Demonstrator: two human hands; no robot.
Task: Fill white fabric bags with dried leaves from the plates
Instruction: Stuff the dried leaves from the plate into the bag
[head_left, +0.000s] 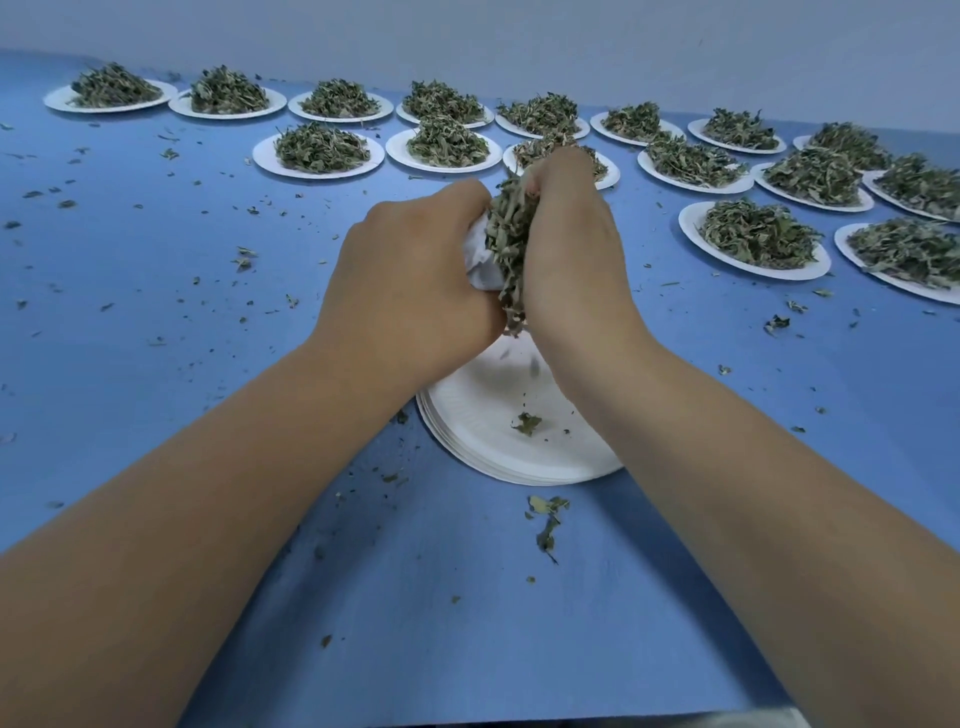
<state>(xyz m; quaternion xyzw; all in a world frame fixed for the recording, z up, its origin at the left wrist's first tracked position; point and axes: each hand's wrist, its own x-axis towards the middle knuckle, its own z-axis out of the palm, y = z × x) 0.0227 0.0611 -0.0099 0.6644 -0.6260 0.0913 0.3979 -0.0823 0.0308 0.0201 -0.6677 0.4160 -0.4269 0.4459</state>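
My left hand (410, 280) grips a white fabric bag (480, 260), of which only a crumpled part shows between my hands. My right hand (566, 249) holds a bunch of dried green leaves (511, 234) pressed against the bag's mouth. Both hands hover above a stack of white paper plates (519, 457) that carries only a few leaf scraps. A couple of bits are falling below my hands.
Several white plates heaped with dried leaves (319, 150) stand in rows across the far side of the blue table (156, 312), more of them at the right (756, 241). Leaf crumbs lie scattered over the cloth, with a small clump (548, 519) near the plate stack.
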